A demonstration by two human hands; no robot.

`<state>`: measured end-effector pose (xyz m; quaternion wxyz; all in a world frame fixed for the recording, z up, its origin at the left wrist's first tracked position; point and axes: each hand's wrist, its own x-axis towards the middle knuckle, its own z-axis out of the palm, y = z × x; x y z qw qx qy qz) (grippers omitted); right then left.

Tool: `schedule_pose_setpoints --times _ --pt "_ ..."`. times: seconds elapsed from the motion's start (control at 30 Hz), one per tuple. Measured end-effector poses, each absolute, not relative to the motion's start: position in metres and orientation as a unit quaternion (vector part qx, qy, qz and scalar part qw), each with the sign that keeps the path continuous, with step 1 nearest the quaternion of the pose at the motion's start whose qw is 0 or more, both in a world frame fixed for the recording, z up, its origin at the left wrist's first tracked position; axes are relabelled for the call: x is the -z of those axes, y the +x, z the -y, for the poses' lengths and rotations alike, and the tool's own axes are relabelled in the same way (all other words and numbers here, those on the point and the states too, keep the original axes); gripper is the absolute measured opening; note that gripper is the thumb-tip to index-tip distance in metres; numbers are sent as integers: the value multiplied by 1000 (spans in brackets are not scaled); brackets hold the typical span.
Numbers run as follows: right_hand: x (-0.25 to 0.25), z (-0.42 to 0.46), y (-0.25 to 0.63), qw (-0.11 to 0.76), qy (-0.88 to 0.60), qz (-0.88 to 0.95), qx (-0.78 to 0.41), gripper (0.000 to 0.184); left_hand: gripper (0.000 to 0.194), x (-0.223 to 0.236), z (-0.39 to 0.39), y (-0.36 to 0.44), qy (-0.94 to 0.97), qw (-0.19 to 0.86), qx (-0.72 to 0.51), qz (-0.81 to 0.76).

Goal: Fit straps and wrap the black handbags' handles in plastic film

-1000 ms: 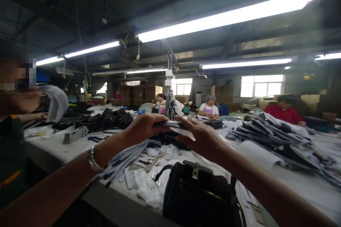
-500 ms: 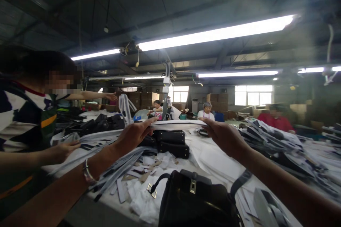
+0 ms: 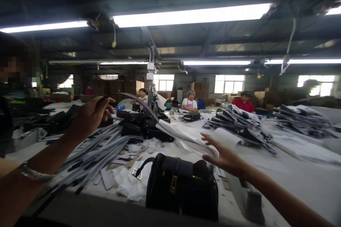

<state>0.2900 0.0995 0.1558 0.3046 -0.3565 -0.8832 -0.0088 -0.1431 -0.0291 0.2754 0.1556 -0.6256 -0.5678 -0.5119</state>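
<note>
My left hand (image 3: 92, 115) is raised at left of centre, fingers closed on one end of a thin dark strap (image 3: 150, 108). The strap arcs down to the right, and a loose white wrapping sheet (image 3: 173, 131) hangs along its lower part. On the right, my right hand (image 3: 226, 154) has its fingers spread beside the sheet's far end; whether it touches the sheet I cannot tell. Below and between my hands, a black handbag (image 3: 181, 184) with a metal clasp stands upright on the table. Its short side strap ends in a gold buckle (image 3: 137, 173).
Long grey-wrapped straps (image 3: 98, 152) lie left of the handbag, near crumpled white paper (image 3: 130, 184). More black bags (image 3: 146, 127) stand behind. Wrapped pieces (image 3: 242, 124) are heaped at right; a grey block-like object (image 3: 247, 198) sits front right. A co-worker (image 3: 13, 78) is close at left.
My hands have moved apart and the view has turned right. My right hand has let go of the wrapped strap, which now slopes down from my left hand with its white wrapping loose.
</note>
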Motion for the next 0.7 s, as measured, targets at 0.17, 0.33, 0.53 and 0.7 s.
schedule_pose_setpoints --times 0.17,0.33,0.53,0.7 --pt "-272 -53 223 491 -217 842 55 50 20 -318 25 -89 -663 230 545 459" --pt "-341 -20 170 515 -71 838 -163 43 24 -347 21 -55 -658 266 583 396" --pt "-299 -39 190 282 -79 821 -491 30 15 -323 8 -91 -654 187 595 429" --pt "-258 -53 214 432 -151 749 -479 29 56 -191 -15 -120 -611 -89 597 512"
